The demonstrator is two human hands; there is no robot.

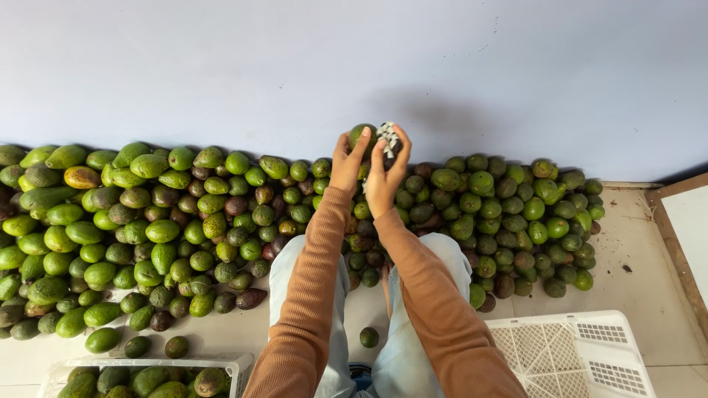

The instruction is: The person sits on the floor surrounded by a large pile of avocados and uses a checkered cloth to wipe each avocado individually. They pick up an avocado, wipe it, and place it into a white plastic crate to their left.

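Both arms in rust-orange ribbed sleeves reach forward, forearms angled inward, wrists close together. Left hand (347,163) raised, fingers extended upward, thumb out. Right hand (385,175) just beside it, touching near the palms, fingers curled at the tips, back facing camera.

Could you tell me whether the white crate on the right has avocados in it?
No, the white crate on the right shows only its bare lattice, while the avocados lie heaped on the floor.

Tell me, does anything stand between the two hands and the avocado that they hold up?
Nothing visible does. The left hand grips the green avocado directly. The right hand is beside it, with small white stickers at its fingertips, against the fruit.
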